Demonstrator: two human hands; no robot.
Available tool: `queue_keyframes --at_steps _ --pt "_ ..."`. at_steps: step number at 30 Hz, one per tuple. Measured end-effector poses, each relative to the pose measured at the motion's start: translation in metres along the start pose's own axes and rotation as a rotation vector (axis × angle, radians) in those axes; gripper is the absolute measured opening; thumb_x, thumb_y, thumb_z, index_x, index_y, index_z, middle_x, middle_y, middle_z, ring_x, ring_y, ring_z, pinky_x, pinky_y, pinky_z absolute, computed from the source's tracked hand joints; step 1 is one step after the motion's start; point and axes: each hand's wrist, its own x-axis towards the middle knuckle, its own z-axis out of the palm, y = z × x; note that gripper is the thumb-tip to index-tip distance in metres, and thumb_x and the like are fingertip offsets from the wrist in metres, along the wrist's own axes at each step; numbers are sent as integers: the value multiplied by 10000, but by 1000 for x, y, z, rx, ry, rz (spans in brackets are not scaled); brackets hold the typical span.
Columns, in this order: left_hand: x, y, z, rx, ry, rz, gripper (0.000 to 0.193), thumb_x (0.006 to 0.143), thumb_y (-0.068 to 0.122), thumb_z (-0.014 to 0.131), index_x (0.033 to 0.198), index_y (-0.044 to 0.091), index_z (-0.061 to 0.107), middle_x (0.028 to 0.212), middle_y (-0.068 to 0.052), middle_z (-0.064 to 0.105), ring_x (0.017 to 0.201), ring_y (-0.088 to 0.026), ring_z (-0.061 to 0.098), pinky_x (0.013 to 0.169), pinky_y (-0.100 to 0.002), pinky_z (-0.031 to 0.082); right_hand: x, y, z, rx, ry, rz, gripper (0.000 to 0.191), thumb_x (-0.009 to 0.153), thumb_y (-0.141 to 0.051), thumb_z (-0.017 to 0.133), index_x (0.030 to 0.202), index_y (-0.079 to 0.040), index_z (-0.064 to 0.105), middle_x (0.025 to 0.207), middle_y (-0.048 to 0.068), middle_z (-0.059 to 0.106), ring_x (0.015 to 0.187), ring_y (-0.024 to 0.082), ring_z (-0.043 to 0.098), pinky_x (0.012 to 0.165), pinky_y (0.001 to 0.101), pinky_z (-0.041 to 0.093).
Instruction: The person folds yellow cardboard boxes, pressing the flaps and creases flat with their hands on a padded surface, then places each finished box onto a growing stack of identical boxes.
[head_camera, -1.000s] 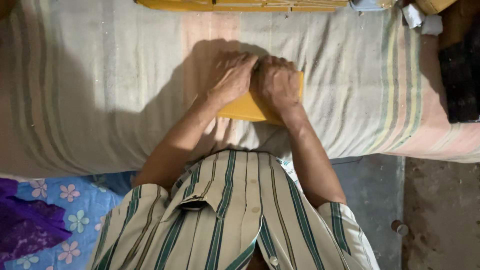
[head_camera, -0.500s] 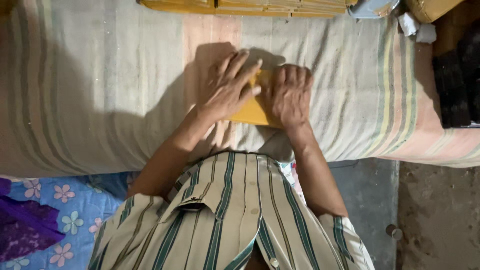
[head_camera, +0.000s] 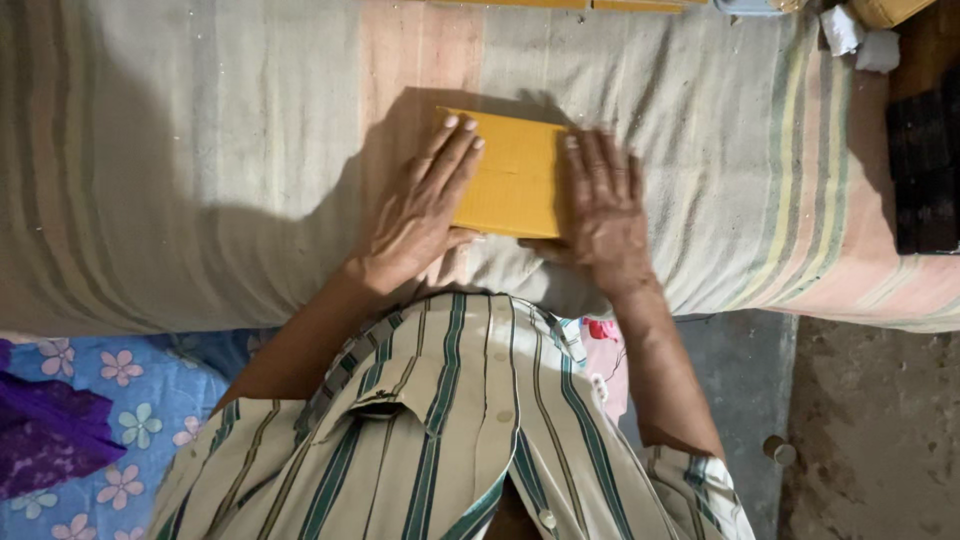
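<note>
Left hand (head_camera: 425, 210) lies flat, fingers extended, palm down on the left part of a yellow folded sheet (head_camera: 515, 175). Right hand (head_camera: 605, 210) is likewise flat and unclenched, pressing the sheet's right edge. The sheet sits at upper centre of frame on a striped cloth-covered surface (head_camera: 200, 180). Floral blue fabric (head_camera: 120, 400) occupies the lower left.

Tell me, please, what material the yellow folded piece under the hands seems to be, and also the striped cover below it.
The yellow folded piece looks like paper or thin card: matte, flat, with sharp straight edges and a crease line. The striped cover looks like woven cloth, likely cotton: dull, softly wrinkled, sagging at its edge. The left hand and right hand lie flat on them.
</note>
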Motion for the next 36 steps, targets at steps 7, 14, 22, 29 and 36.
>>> queue_keyframes --at_steps 7,14,22,29,36 --pt "13 34 -16 103 -57 -50 1274 679 625 859 1590 -68 298 1684 -240 224 1581 -349 144 1257 -633 25 -10 14 4 -81 -9 38 1323 553 -629 880 1556 33 327 1627 225 307 1540 414 187 1235 625 103" --pt "14 43 -15 195 -57 -7 1219 738 590 857 1649 5 294 1731 -170 204 1612 -319 131 1311 -565 25 -4 4 25 -330 225 -110 1023 885 -491 811 1672 -57 324 1706 135 295 1601 304 215 1329 554 154" --pt "-5 22 -20 207 5 -83 1219 752 619 862 1645 25 281 1748 -160 168 1624 -308 86 1315 -576 -4 -19 -3 -8 16 177 -46 1145 797 -643 776 1560 85 331 1645 268 320 1548 434 216 1237 644 159" --pt "10 36 -16 177 -121 -70 1222 709 577 854 1631 16 279 1718 -159 179 1598 -291 104 1285 -590 -13 -7 -26 6 -3 164 -89 1070 867 -605 697 1576 112 340 1660 286 303 1578 402 204 1282 600 120" --pt "-5 16 -27 51 -87 -112 1017 960 681 558 1623 -31 263 1727 -202 164 1609 -332 80 1294 -569 -13 -31 -11 -10 93 141 34 881 1015 -533 554 1550 136 350 1641 324 309 1564 437 215 1261 619 99"
